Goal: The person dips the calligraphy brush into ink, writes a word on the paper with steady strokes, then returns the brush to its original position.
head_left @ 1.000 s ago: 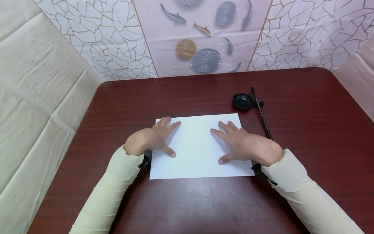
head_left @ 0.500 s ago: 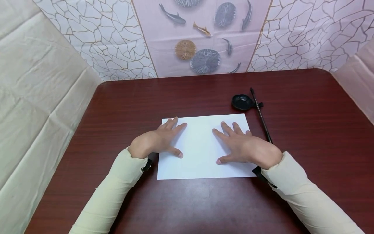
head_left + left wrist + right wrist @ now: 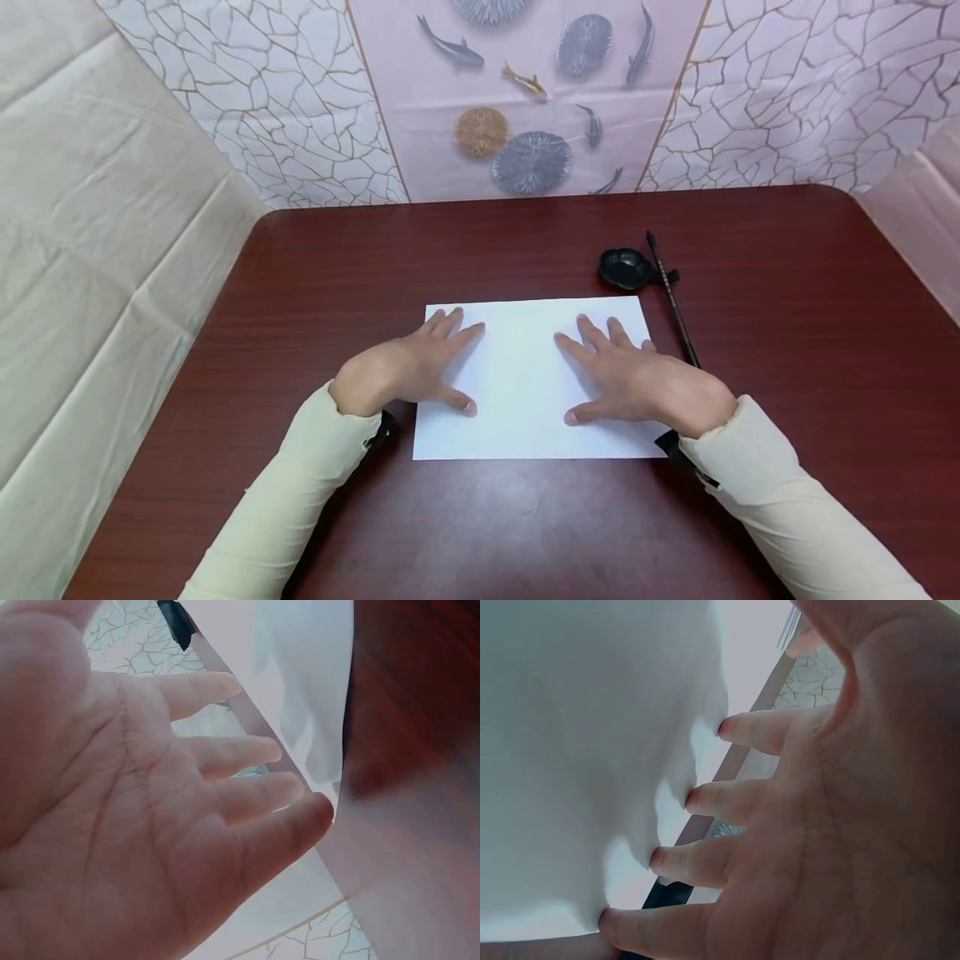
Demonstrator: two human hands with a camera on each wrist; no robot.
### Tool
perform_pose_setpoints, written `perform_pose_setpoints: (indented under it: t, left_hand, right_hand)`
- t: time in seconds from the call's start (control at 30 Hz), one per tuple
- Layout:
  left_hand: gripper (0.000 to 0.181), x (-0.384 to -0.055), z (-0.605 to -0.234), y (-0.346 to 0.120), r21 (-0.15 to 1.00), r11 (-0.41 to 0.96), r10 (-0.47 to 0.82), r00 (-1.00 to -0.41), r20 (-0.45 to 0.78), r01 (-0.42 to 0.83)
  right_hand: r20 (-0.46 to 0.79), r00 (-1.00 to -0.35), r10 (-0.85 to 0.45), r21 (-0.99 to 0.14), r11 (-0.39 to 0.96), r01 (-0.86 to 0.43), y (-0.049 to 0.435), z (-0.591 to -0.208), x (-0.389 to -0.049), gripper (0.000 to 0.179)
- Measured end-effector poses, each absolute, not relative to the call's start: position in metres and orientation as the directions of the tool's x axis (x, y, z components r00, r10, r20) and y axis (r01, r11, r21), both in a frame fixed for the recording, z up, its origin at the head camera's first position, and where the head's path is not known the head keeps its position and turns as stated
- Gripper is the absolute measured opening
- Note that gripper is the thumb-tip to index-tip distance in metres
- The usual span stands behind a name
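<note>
A blank white sheet of paper (image 3: pixel 521 383) lies flat on the dark red-brown table. My left hand (image 3: pixel 416 367) rests on its left part, fingers spread and straight, fingertips near the top left corner. On the right part my right hand (image 3: pixel 630 375) touches the sheet with spread fingers, thumb toward the middle. In the right wrist view the fingertips (image 3: pixel 697 796) press on the paper (image 3: pixel 570 765), each with a shadow beside it. The left wrist view shows the open palm and straight fingers (image 3: pixel 274 844) at the edge of the paper (image 3: pixel 300 667).
A small black dish (image 3: pixel 624 268) stands beyond the sheet's top right corner. A dark brush (image 3: pixel 671 300) leans across the dish's handle, its lower end close by my right wrist. Patterned cloth (image 3: pixel 525 100) hangs behind the wooden table (image 3: pixel 480 533), and pale cloth (image 3: pixel 112 250) covers the left side.
The paper has shifted to the right along the table, and my left hand has moved right with it. My right hand has moved only slightly. The dish and brush stay put.
</note>
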State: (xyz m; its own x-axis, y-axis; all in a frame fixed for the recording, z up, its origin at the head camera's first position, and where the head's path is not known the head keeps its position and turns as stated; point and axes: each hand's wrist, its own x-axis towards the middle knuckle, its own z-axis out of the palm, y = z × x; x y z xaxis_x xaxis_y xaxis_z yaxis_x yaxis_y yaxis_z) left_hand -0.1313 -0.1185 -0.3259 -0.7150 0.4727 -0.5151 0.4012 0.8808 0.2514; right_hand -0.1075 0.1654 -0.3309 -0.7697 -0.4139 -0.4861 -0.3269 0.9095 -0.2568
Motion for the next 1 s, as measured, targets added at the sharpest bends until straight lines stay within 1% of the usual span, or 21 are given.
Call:
perform_pose_setpoints:
  t: [0.13, 0.2, 0.4, 0.5, 0.77, 0.9, 1.0]
  left_hand:
    - [0.126, -0.127, -0.326, -0.115, 0.235, 0.876, 0.477, -0.685, -0.550, 0.421]
    - [0.129, -0.127, -0.327, -0.113, 0.222, 0.871, 0.482, -0.680, -0.553, 0.437]
    - [0.131, -0.127, -0.330, -0.113, 0.209, 0.867, 0.487, -0.681, -0.547, 0.453]
    - [0.131, -0.127, -0.330, -0.114, 0.211, 0.867, 0.488, -0.679, -0.549, 0.453]
    - [0.132, -0.127, -0.333, -0.115, 0.231, 0.863, 0.499, -0.680, -0.537, 0.450]
    - [0.129, -0.128, -0.332, -0.117, 0.260, 0.864, 0.500, -0.683, -0.532, 0.430]
    - [0.123, -0.130, -0.330, -0.121, 0.297, 0.863, 0.506, -0.682, -0.528, 0.410]
  right_hand:
    - [-0.486, -0.769, -0.414, -0.261, 0.909, -0.324, 0.169, -0.332, -0.107, 0.113]
    - [-0.482, -0.772, -0.415, -0.259, 0.909, -0.327, 0.171, -0.332, -0.106, 0.113]
    - [-0.474, -0.772, -0.425, -0.250, 0.905, -0.344, 0.172, -0.332, -0.108, 0.112]
    - [-0.465, -0.771, -0.435, -0.265, 0.899, -0.348, 0.173, -0.330, -0.109, 0.110]
    - [-0.423, -0.796, -0.432, -0.360, 0.887, -0.289, 0.191, -0.305, -0.113, 0.095]
    - [-0.408, -0.812, -0.416, -0.355, 0.892, -0.279, 0.206, -0.292, -0.117, 0.087]
    - [-0.364, -0.844, -0.395, -0.327, 0.902, -0.282, 0.220, -0.285, -0.120, 0.078]
